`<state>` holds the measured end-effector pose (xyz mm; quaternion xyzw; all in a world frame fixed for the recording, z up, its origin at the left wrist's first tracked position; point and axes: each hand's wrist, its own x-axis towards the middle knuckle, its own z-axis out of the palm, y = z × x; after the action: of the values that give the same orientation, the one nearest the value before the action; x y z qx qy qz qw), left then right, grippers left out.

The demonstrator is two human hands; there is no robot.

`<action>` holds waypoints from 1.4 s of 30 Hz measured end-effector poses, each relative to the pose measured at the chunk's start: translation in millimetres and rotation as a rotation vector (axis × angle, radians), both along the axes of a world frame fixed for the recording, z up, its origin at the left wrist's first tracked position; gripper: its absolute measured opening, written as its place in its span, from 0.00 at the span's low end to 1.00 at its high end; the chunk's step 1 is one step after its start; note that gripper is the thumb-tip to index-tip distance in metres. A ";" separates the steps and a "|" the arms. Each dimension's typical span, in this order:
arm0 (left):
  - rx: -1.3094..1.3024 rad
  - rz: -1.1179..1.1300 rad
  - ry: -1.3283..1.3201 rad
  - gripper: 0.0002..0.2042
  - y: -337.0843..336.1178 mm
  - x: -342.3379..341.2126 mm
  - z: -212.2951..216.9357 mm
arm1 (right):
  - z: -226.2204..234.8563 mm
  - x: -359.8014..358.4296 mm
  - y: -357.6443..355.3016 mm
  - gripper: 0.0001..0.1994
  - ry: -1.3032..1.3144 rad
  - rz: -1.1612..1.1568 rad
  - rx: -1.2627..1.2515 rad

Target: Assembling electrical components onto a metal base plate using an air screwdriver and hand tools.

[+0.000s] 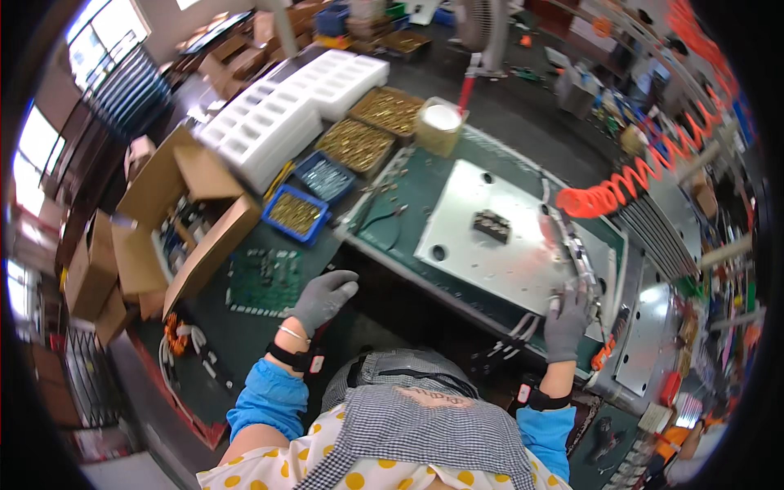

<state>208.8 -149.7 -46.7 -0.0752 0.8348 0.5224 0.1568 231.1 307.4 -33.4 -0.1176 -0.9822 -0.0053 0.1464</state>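
Note:
My left hand (325, 300), in a grey glove, hovers beside the near left corner of the workbench. Its fingers are loosely stretched and it holds nothing. My right hand (565, 328), gloved alike, is at the near right edge of a white metal panel (457, 220). Its fingers reach to a shiny, blurred long strip (578, 255) along the panel's right side; whether they grip it is unclear. A small dark block-shaped part (492, 226) sits on the panel. Dark-handled pliers (390, 219) lie on the green mat (371, 237) left of the panel.
Blue trays of small metal parts (296, 214) stand left, near larger boxes of brass-coloured pieces (356, 145) and white foam (269, 135). An open carton (184, 220) is further left. An orange coiled hose (604, 198) hangs over the bench's right side. Cables (510, 336) hang at the near edge.

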 end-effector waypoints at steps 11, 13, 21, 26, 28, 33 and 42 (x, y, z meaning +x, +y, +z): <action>-0.032 -0.174 -0.271 0.20 -46.6 115.3 -123.4 | -5.6 18.9 -69.4 0.23 0.015 0.141 -0.122; -0.048 -0.259 -0.284 0.19 -48.8 132.3 -136.2 | -7.2 28.5 -75.7 0.29 -0.019 0.144 -0.086; -0.140 -0.085 -0.548 0.19 -50.2 193.1 -210.4 | -23.4 43.8 -70.3 0.33 -0.007 0.143 0.060; -0.338 -0.175 -0.656 0.20 -50.3 224.6 -264.3 | -20.6 36.0 -73.5 0.32 0.106 0.258 0.182; -0.421 -0.234 -0.684 0.21 -34.7 215.4 -269.5 | -23.5 36.8 -66.1 0.31 0.118 0.284 0.181; -0.351 -0.215 -0.600 0.19 12.5 199.8 -291.6 | -26.7 34.0 -56.9 0.26 0.200 0.358 0.163; -0.478 0.218 -0.276 0.21 -10.6 131.6 -388.6 | -39.7 25.6 -43.0 0.26 0.280 0.412 0.269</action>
<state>340.4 -160.3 -435.3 -0.2697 0.8918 0.3097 0.1897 256.7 264.4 -73.1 0.1055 -0.9461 -0.0896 0.2928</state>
